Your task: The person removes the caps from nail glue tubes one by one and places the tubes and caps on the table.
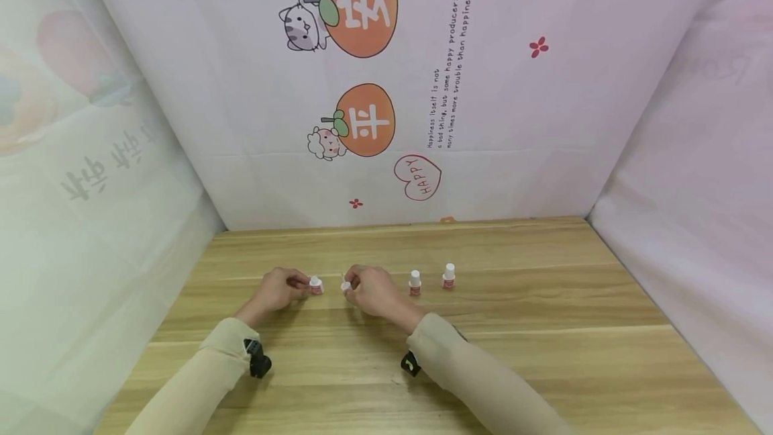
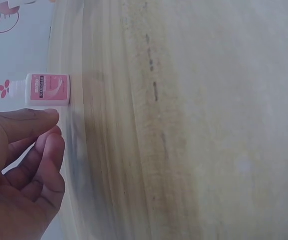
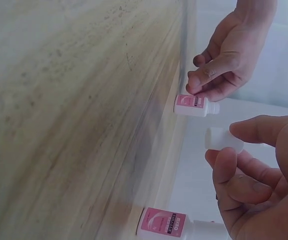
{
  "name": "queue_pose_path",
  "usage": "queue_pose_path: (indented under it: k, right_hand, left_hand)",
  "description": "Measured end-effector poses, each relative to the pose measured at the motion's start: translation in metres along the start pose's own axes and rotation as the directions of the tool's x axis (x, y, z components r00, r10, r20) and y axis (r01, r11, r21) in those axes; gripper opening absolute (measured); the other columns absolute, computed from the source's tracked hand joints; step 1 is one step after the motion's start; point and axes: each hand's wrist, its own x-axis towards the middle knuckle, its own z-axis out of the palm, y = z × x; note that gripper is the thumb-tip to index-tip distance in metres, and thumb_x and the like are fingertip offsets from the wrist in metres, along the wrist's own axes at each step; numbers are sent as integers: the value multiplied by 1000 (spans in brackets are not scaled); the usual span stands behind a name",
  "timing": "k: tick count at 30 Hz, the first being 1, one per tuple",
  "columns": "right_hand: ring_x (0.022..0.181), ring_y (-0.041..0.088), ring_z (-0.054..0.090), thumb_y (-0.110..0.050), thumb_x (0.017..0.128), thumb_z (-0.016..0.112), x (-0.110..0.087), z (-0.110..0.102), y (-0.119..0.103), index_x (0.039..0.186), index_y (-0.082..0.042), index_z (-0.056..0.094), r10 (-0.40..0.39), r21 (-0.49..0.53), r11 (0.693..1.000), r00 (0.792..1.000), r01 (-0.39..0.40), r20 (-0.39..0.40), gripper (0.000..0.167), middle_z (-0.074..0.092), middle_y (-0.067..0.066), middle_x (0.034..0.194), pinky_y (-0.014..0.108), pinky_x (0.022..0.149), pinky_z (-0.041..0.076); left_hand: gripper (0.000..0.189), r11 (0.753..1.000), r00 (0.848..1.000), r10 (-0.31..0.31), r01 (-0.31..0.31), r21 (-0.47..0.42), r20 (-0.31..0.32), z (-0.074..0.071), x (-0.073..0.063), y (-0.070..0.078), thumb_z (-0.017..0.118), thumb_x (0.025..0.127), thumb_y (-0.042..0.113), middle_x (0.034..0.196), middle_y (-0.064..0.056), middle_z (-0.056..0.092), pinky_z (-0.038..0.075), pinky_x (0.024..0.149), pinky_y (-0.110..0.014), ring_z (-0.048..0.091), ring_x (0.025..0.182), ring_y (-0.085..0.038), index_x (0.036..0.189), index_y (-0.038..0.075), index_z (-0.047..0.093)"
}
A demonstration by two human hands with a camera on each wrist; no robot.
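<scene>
A right hand (image 1: 373,293) pinches a white cap (image 3: 218,139); a left hand (image 1: 280,289), fingers loosely bent, is just beside an uncapped, upright bottle (image 2: 48,90) (pink-labelled) on a wooden table (image 1: 338,361).

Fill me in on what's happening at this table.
A person's right hand pinches a small white cap in the air, while the left hand is at the side of an uncapped bottle standing on the wooden table. Off to the right, a nearer capped bottle and a farther capped bottle stand upright.
</scene>
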Motion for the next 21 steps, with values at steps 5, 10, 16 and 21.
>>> queue_pose_path:
  k: [5,10,16,21]
  right_hand:
    - [83,12,66,-18,87,74,4,4,-2,104,-13,70,1,-2,1000,1000,-1,-9,18,74,-1,92,27,76,51]
    - [85,11,66,-16,86,75,9,8,-5,104,-13,70,18,6,1000,1000,-18,5,19,74,-3,93,27,79,52]
    - [86,13,67,-17,87,75,14,11,-7,105,-13,71,20,-11,1000,1000,-19,7,19,75,-2,94,28,79,53]
    - [84,13,63,-18,87,75,17,13,-7,106,-14,70,34,-37,999,999,-33,17,20,73,-2,94,26,75,51]
  left_hand:
    - [12,999,999,34,-33,23,-22,-3,-3,-2,79,83,9,87,-5,75,54,74,-27,67,79,-12,94,6,76]
    - [13,999,999,39,-39,21,-17,-5,-6,-3,78,83,6,90,-7,75,57,77,-29,68,81,-14,96,6,76]
    - [17,1000,1000,3,-3,0,6,-8,-11,0,74,83,1,90,-6,74,56,77,-29,67,84,-16,99,4,75]
    - [17,1000,1000,-2,2,0,16,-10,-14,1,73,84,2,90,-7,73,52,71,-24,65,83,-15,100,2,74]
